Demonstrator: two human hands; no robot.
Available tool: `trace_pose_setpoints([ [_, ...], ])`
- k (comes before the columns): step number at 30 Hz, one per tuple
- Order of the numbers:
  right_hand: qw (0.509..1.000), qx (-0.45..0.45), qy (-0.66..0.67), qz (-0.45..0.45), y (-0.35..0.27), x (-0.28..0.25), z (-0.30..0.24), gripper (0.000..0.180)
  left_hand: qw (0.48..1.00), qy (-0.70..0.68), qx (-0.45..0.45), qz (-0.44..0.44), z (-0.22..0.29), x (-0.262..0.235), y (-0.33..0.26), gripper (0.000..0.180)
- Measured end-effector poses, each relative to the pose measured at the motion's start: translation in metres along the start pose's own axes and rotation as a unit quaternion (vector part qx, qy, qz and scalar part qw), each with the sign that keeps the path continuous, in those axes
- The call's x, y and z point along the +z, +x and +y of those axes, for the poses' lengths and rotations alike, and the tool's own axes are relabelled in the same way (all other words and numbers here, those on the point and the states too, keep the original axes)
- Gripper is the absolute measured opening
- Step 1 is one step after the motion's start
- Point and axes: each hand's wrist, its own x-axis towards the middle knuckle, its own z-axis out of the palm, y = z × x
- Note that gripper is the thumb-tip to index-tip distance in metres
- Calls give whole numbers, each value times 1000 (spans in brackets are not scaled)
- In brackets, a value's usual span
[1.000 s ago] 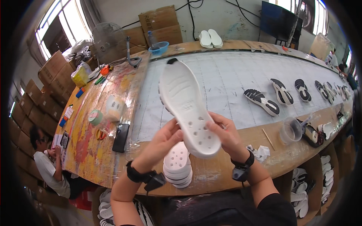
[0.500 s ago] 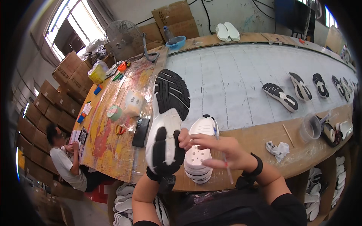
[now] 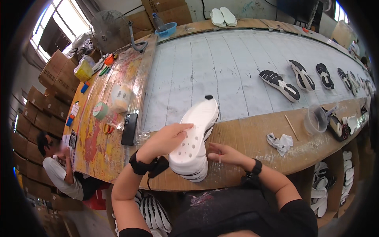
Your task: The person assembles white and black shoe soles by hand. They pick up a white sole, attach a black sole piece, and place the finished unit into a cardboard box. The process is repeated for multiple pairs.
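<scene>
Here's the white sole point(image 3: 199, 114), toe pointing away, sitting on the stack point(image 3: 189, 173) and covering most of it, so there's no counting the layers underneath! The left hand hides part of its near left side. Well off to the sole's right, the farthest of the black-and-white soles point(image 3: 279, 85) blur together, and beyond them a dark screen point(image 3: 296, 14) is cut off above.

Under the sole runs a cardboard-covered edge point(image 3: 237, 173); past its toe, a white lined sheet point(image 3: 233, 79). Left of it: a black phone point(image 3: 129, 129), then a paint-stained tabletop point(image 3: 92, 146) and a seated person point(image 3: 61, 175). Right of it, crumpled tissue point(image 3: 280, 143) and a clear tub point(image 3: 316, 120).

And the hands! The left hand point(image 3: 167, 138) lies over the sole, fingers stretched across its upper face; thumb unclear, so whether it grips, I can't tell. The right hand point(image 3: 228, 154) is just beside the sole's right edge, fingers loosely bent; whether it holds anything, can't tell.
</scene>
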Motion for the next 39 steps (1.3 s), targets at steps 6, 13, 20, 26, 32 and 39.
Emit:
trace_pose_setpoints([
  [6, 999, -45, -17, 18, 13, 41, 0, 81, 995, 94, -7, 16, -17, -7, -24, 30],
  [13, 997, -69, 5, 32, 36, 64, -26, 68, 984, -136, -24, 111, -88, -13, -88, 31],
  [20, 991, 20, 134, -5, 52, 84, -15, 57, 811, -558, -123, 130, -153, 37, -176, 35],
  [26, 999, 14, 28, -42, 55, 104, -14, 49, 789, -579, -140, 150, -187, 79, -193, 45],
  [32, 996, 58, 66, -29, 44, 85, -33, 48, 778, -606, -98, 133, -174, 106, -184, 42],
  [39, 988, 107, 107, 36, 17, 66, -43, 48, 727, -661, -96, 160, -158, 131, -169, 41],
])
